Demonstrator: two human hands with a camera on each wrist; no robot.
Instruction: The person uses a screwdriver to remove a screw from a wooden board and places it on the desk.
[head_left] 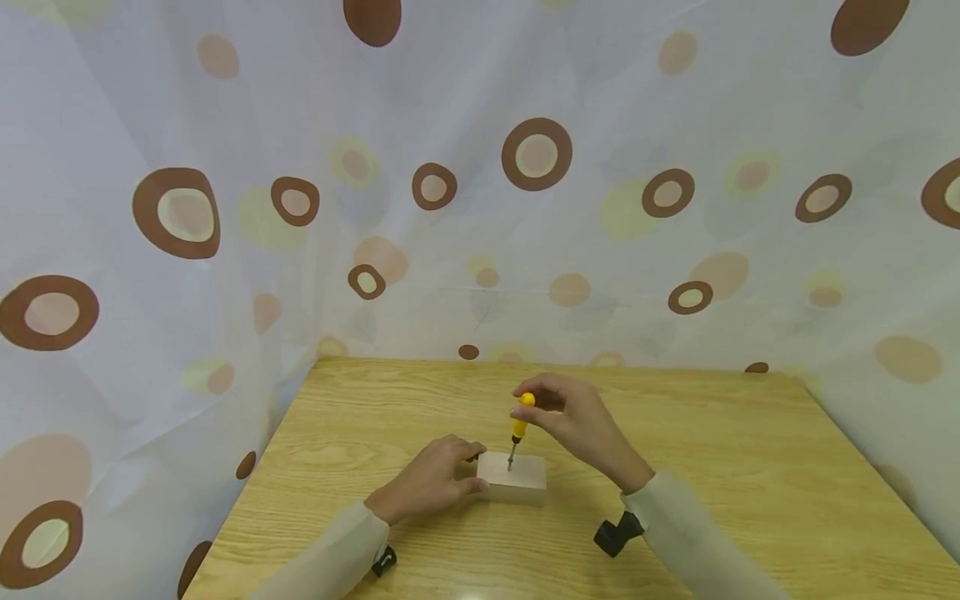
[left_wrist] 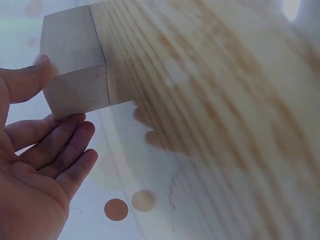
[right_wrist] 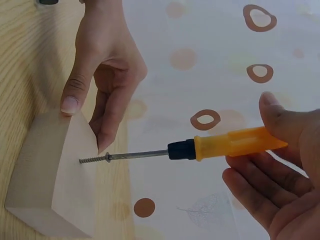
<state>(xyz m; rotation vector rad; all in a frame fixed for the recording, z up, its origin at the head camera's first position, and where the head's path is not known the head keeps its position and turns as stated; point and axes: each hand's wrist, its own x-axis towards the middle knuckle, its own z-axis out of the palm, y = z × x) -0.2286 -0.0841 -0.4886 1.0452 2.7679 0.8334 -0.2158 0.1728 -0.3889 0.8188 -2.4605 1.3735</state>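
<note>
My left hand (head_left: 429, 479) grips a pale wooden block (head_left: 517, 493) by its left end, thumb on the near side and fingers on the far side. The left wrist view shows the thumb and fingertips against the block (left_wrist: 70, 42). A threaded screw (right_wrist: 93, 160) stands upright with its point in the block's top face, most of its shank showing. On the screw's head rests the tip of a yellow screwdriver (right_wrist: 220, 145) with a black collar. My right hand (head_left: 583, 423) holds that screwdriver near the top of its handle, between thumb and fingers.
The block sits on a wood-grain table (head_left: 360, 400). A white curtain (head_left: 480, 233) with brown and yellow spots hangs behind the table and along both sides. Black wrist straps with small cameras show at the left cuff (head_left: 367, 533) and the right cuff (head_left: 652, 500).
</note>
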